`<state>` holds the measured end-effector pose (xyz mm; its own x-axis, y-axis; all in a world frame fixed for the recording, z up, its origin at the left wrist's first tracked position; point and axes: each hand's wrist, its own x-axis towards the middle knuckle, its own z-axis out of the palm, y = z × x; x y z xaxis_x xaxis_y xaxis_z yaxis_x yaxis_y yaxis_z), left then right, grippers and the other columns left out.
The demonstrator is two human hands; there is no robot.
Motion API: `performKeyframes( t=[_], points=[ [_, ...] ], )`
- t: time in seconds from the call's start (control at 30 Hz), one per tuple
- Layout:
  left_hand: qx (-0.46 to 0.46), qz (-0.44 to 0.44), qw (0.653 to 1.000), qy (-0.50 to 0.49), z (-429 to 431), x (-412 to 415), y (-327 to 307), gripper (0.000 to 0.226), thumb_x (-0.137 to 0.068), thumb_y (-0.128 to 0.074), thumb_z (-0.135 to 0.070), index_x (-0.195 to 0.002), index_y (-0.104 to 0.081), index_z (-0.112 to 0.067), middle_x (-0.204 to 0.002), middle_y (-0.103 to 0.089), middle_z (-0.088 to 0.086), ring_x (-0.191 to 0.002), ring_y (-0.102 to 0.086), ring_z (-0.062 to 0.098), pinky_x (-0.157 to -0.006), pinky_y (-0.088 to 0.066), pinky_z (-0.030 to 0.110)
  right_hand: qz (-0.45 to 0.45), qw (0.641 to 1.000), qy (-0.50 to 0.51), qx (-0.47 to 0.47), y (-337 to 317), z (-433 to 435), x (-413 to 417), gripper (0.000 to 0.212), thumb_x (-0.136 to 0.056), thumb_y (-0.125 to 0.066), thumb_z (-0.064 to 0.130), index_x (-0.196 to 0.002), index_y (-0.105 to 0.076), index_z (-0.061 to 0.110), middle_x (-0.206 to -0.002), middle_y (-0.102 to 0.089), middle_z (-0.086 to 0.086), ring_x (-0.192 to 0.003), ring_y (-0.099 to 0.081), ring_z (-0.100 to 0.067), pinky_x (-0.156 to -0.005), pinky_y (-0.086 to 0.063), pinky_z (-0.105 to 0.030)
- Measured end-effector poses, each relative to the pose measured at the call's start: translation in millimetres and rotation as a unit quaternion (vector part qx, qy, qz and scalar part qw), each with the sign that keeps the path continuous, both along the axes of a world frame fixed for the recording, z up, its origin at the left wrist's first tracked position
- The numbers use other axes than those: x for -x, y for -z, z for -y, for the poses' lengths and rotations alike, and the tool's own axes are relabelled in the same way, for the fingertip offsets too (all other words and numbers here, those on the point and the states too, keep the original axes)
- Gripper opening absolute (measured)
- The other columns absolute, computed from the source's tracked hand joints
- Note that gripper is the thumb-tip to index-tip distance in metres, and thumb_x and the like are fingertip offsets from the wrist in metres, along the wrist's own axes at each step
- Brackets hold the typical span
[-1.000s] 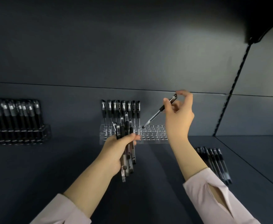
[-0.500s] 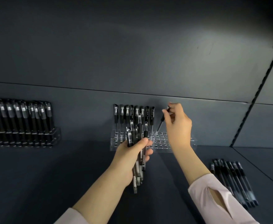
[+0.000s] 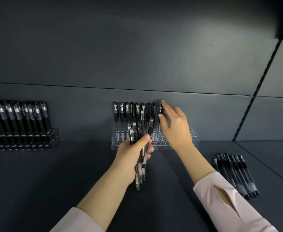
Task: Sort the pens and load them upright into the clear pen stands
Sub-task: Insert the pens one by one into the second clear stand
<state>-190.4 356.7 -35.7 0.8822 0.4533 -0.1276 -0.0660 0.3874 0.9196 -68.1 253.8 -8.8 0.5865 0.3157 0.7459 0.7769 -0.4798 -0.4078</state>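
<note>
A clear pen stand (image 3: pixel 194 139) sits on the dark shelf against the back wall. A row of black capped pens (image 3: pixel 132 111) stands upright in its left part. My left hand (image 3: pixel 129 156) grips a bundle of several pens (image 3: pixel 140 173) in front of the stand, tips pointing down. My right hand (image 3: pixel 176 128) is raised at the right end of that row, fingers stretched out. Its thumb and forefinger tips touch the cap of one more upright pen (image 3: pixel 160 109) standing in the stand.
A second stand (image 3: pixel 53 133), packed with black pens, is at the far left of the shelf. Several loose pens (image 3: pixel 236 174) lie side by side on the shelf at the right. A slotted upright rail (image 3: pixel 261 84) runs up the back wall on the right.
My right hand swung the pen from slanted to upright and lowered it into the stand beside the row; its fingers have now straightened. My left hand kept its bundle.
</note>
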Motion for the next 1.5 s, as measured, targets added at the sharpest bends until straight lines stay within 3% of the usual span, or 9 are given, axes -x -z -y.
performKeyframes(
  t=[0.1, 0.2, 0.4, 0.5, 0.6, 0.73, 0.9, 1.17, 1.5],
  points=[
    [-0.013, 0.015, 1.0, -0.001, 1, -1, -1, 0.024, -0.089, -0.07, -0.025, -0.104, -0.071, -0.006, -0.088, -0.077, 0.002, -0.068, -0.07, 0.01, -0.053, -0.051, 0.021, -0.128, 0.988, -0.064, -0.051, -9, 0, 7, 0.026, -0.095, -0.058, 0.027, -0.119, -0.064, 0.021, -0.092, -0.064, 0.002, -0.083, -0.059, -0.011, -0.077, -0.047, -0.026],
    [-0.023, 0.02, 1.0, -0.005, 3, 0, -2, 0.02, -0.09, -0.069, -0.023, -0.103, -0.071, -0.008, -0.088, -0.077, 0.001, -0.066, -0.07, 0.01, -0.051, -0.05, 0.021, -0.315, 0.928, -0.177, -0.09, -12, 1, 16, 0.012, -0.093, -0.061, 0.027, -0.101, -0.07, 0.027, -0.088, -0.068, -0.004, -0.075, -0.06, -0.006, -0.065, -0.049, -0.02],
    [-0.021, 0.015, 1.0, -0.016, 7, 1, -7, 0.03, -0.091, -0.069, -0.024, -0.111, -0.065, -0.002, -0.083, -0.077, 0.0, -0.06, -0.069, 0.008, -0.047, -0.05, 0.019, -0.463, 0.822, -0.265, -0.2, -13, 8, 15, 0.03, -0.09, -0.063, 0.005, -0.118, -0.055, 0.009, -0.085, -0.074, -0.009, -0.067, -0.061, -0.014, -0.058, -0.051, -0.019],
    [0.015, 0.011, 0.999, -0.033, 7, 1, -6, 0.029, -0.092, -0.067, -0.025, -0.11, -0.064, -0.003, -0.084, -0.077, 0.003, -0.056, -0.068, 0.009, -0.044, -0.049, 0.019, -0.402, 0.822, -0.204, -0.347, -21, 13, 10, 0.022, -0.089, -0.062, 0.0, -0.105, -0.052, 0.01, -0.079, -0.072, -0.009, -0.064, -0.06, -0.018, -0.058, -0.051, -0.021],
    [0.038, 0.005, 0.998, -0.041, 6, 2, -6, 0.018, -0.095, -0.063, -0.026, -0.102, -0.064, -0.009, -0.091, -0.074, 0.006, -0.051, -0.061, 0.007, -0.045, -0.047, 0.019, -0.225, 0.868, -0.05, -0.439, -26, 28, 4, 0.023, -0.089, -0.062, 0.008, -0.101, -0.048, 0.022, -0.076, -0.06, 0.0, -0.063, -0.061, -0.014, -0.063, -0.055, -0.025],
    [0.068, -0.01, 0.997, -0.024, 10, 3, -6, 0.012, -0.098, -0.059, -0.02, -0.098, -0.062, -0.009, -0.088, -0.07, 0.006, -0.053, -0.057, 0.009, -0.045, -0.047, 0.019, -0.082, 0.917, 0.034, -0.388, -22, 34, 4, 0.024, -0.088, -0.059, 0.013, -0.103, -0.047, 0.027, -0.083, -0.056, 0.012, -0.064, -0.054, 0.001, -0.073, -0.056, -0.031],
    [0.053, -0.023, 0.998, -0.002, 14, 1, -4, 0.013, -0.094, -0.058, -0.005, -0.105, -0.063, 0.002, -0.087, -0.067, 0.01, -0.065, -0.062, 0.012, -0.054, -0.05, 0.021, -0.046, 0.95, 0.019, -0.307, -14, 23, 7, 0.024, -0.09, -0.061, 0.011, -0.112, -0.053, 0.014, -0.087, -0.058, 0.011, -0.075, -0.057, -0.007, -0.073, -0.051, -0.02],
    [0.029, 0.021, 0.999, 0.022, 16, 5, -1, 0.017, -0.093, -0.065, -0.013, -0.107, -0.068, -0.004, -0.099, -0.075, 0.005, -0.073, -0.071, 0.009, -0.062, -0.055, 0.022, -0.005, 0.971, 0.019, -0.237, -10, 16, 9, 0.024, -0.093, -0.061, 0.013, -0.117, -0.055, 0.011, -0.098, -0.062, 0.0, -0.081, -0.059, -0.01, -0.073, -0.048, -0.017],
    [0.007, 0.044, 0.999, 0.016, 16, 6, -5, 0.016, -0.094, -0.064, -0.019, -0.106, -0.065, -0.009, -0.093, -0.077, 0.006, -0.064, -0.065, 0.008, -0.055, -0.051, 0.021, 0.023, 0.99, 0.021, -0.136, -7, 15, 1, 0.036, -0.096, -0.056, 0.015, -0.131, -0.054, 0.006, -0.105, -0.062, -0.01, -0.085, -0.057, -0.014, -0.08, -0.051, -0.028]
  ],
)
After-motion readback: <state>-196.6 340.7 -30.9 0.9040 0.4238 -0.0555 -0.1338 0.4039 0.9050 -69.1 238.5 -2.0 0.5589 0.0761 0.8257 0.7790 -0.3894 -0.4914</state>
